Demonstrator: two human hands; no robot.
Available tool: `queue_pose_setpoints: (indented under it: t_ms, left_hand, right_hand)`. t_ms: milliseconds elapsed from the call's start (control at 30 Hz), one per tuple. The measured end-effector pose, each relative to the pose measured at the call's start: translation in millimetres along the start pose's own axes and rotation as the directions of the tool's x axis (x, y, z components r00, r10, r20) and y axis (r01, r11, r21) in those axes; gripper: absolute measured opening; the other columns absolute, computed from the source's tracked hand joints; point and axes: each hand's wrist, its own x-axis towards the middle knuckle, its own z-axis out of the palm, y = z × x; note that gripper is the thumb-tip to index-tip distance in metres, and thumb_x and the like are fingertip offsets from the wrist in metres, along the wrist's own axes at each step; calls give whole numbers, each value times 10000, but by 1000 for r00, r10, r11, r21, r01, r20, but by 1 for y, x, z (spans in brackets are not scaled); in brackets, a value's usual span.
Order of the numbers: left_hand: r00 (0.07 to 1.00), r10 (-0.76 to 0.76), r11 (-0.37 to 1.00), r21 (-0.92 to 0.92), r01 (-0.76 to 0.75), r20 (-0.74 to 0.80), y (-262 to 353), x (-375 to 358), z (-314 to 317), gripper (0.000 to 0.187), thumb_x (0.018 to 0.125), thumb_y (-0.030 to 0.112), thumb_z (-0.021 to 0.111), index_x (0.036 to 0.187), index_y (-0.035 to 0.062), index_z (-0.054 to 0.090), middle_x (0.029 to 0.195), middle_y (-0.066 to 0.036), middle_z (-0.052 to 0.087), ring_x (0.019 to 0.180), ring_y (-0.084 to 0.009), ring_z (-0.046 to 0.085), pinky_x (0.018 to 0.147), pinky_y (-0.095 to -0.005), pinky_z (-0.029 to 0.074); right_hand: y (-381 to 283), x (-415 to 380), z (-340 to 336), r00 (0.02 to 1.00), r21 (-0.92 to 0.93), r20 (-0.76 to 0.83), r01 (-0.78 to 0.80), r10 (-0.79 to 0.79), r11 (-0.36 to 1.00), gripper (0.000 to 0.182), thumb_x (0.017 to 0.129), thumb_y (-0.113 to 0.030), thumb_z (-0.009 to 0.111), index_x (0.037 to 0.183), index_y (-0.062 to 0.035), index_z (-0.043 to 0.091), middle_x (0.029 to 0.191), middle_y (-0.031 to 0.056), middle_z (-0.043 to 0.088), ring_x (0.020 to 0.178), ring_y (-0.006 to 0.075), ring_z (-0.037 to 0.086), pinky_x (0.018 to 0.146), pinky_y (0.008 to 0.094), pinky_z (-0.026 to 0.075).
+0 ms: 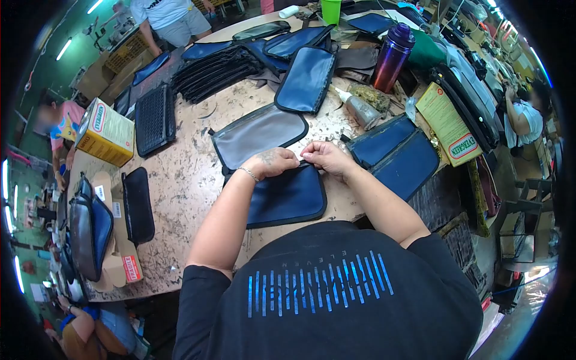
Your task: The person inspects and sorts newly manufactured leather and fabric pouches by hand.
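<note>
Bare tabletop (186, 198) opens left of centre, a way through — but upper right, the glue bottle (360, 110) and purple tumbler (393, 57) stand in the way.

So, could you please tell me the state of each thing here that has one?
Left fingers: pinched together
Right fingers: pinched together
Blue pouch: lying flat, opening unclear
Grey pouch: lying flat
Black pouches: stacked
Purple bottle: upright, capped
Squeeze bottle: lying down
Yellow tin: upright
Green container: upright
Ceiling light: lit
</note>
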Motion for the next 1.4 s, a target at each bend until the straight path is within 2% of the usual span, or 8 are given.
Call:
queue_pose_setpoints:
  t_ms: [100,167,267,333,433,567,967,1400]
  left_hand:
    - [995,104,991,-84,-103,1,-13,5,2,198,826,268,524,854,75,555,646,58,440,601,-58,363,528,-217,324]
    - [971,234,972,9,-234,-58,-19,7,4,178,836,235,519,854,62,553,681,50,478,639,-60,402,581,-214,347]
    - [957,283,959,44,-280,-71,-24,8,5,176,840,221,515,858,49,548,713,45,510,676,-67,431,631,-215,361]
    - [958,281,960,29,-280,-58,-26,8,5,167,839,211,516,860,48,547,716,43,513,678,-66,431,631,-215,362]
    - [962,269,963,17,-268,-53,-23,5,5,154,835,197,519,858,47,543,717,42,515,675,-64,430,629,-213,363]
    - [956,287,956,-39,-289,-54,-26,5,6,150,829,193,526,853,45,537,711,36,513,665,-66,429,623,-212,365]
    - [948,303,952,90,-294,-103,-25,1,6,197,838,236,484,896,56,539,687,9,491,668,-101,434,636,-251,370]
    - [944,298,954,6,-301,-144,-26,6,8,190,828,224,495,900,57,549,712,24,502,676,-79,435,631,-218,364]
  right_hand:
    - [5,2,-2,1000,3,-6,5,-5,1000,89,816,-182,571,855,-104,556,671,-79,488,560,9,381,514,140,313]
    - [9,6,-4,1000,25,4,4,-4,1000,88,816,-183,572,850,-104,557,679,-79,493,564,8,378,517,138,308]
    - [14,8,-11,997,77,74,2,-8,997,100,820,-180,567,853,-87,550,734,-55,519,600,20,425,554,146,359]
    - [15,6,-11,996,245,85,12,-34,969,99,817,-141,559,869,-57,543,799,-20,538,656,43,480,623,161,413]
    - [17,5,-16,990,252,132,22,-57,967,109,780,-78,554,887,-57,543,819,-1,539,758,64,512,686,194,429]
    - [13,2,-18,988,297,151,-10,-37,955,198,732,4,519,923,-42,535,803,3,534,740,69,512,687,200,434]
    - [14,1,-14,991,218,118,43,-70,975,216,721,42,546,921,-37,529,795,5,538,706,66,514,672,183,431]
    - [19,3,-8,991,101,40,120,-125,988,193,724,26,600,897,-31,538,800,-1,551,730,58,515,691,185,430]
